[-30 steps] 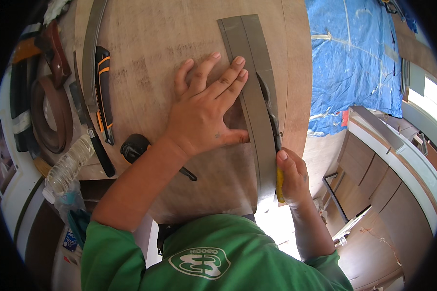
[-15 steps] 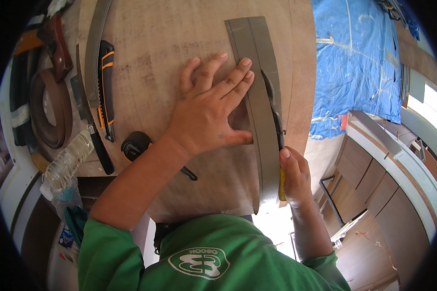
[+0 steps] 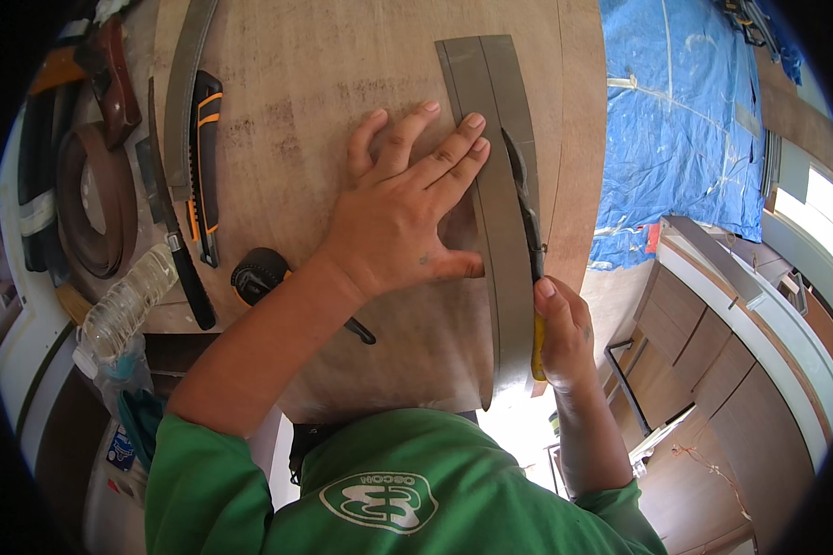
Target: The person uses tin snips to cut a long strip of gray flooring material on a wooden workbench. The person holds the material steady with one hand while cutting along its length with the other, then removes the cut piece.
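A long grey-brown strip of edging (image 3: 487, 83) with a line drawn along it lies on the wooden board. My left hand (image 3: 403, 208) is spread over the board, its index and middle fingertips resting at the strip's left edge and its thumb touching the edge lower down. In my right hand (image 3: 565, 338) are shears (image 3: 529, 217) with dark blades and a yellow handle. The blades run lengthwise along the right part of the strip, pointing away from me. Part of the handle is hidden by my fingers.
On the board's left lie an orange-and-black utility knife (image 3: 205, 166), a black-handled saw (image 3: 191, 282), another strip (image 3: 183, 92) and a black tape measure (image 3: 261, 276). Beyond are a brown roll (image 3: 97, 203) and a plastic bottle (image 3: 125, 310). A blue tarp (image 3: 680, 129) hangs right.
The whole view has shifted slightly. Both hands keep nearly the same places on the strip and the shears, and the blades show only a very small movement away from me.
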A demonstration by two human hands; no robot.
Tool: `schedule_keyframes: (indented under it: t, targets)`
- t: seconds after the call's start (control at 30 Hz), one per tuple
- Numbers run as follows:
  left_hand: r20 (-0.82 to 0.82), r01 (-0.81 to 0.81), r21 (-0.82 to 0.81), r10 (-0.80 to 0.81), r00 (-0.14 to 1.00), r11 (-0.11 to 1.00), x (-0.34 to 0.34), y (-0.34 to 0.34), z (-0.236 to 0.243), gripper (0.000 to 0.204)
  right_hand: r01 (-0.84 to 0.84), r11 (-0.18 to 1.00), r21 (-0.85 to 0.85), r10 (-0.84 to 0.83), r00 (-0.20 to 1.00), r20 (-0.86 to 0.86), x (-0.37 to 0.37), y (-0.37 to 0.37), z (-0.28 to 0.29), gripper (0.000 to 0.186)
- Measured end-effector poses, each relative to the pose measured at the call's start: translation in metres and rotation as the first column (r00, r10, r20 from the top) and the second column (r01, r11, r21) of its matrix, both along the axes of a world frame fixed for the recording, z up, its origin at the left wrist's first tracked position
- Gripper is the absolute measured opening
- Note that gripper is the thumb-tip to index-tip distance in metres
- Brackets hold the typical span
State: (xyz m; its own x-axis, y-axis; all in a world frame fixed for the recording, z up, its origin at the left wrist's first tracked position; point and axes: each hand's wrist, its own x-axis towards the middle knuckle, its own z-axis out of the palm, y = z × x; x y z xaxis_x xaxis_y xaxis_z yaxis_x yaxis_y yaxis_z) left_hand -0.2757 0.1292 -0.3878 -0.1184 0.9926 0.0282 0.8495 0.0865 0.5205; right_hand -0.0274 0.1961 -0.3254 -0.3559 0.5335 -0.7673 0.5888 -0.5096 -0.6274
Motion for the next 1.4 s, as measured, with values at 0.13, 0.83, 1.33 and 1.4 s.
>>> schedule_keyframes:
  t: [0.13, 0.83, 1.33, 1.4]
  targets:
    - [-0.030, -0.010, 0.014, 0.011, 1.000, 1.000, 0.001, 0.000, -0.002, 0.110, 0.043, 0.999, -0.023, -0.043, 0.999, 0.000, -0.008, 0.001, 0.005, 0.046]
    - [-0.034, -0.052, 0.052, 0.054, 0.998, 0.997, 0.003, 0.001, -0.002, 0.080, 0.025, 0.998, -0.053, -0.022, 0.998, 0.051, 0.010, -0.015, 0.010, 0.045]
    - [-0.054, -0.025, 0.063, 0.028, 0.998, 0.998, 0.003, -0.001, -0.002, 0.081, -0.005, 1.000, -0.007, 0.005, 1.000, -0.001, 0.012, -0.013, -0.001, 0.044]
    - [-0.055, -0.024, 0.061, 0.027, 0.998, 0.998, 0.003, -0.001, -0.002, 0.081, -0.006, 1.000, 0.010, 0.006, 1.000, 0.005, 0.012, -0.014, -0.001, 0.044]
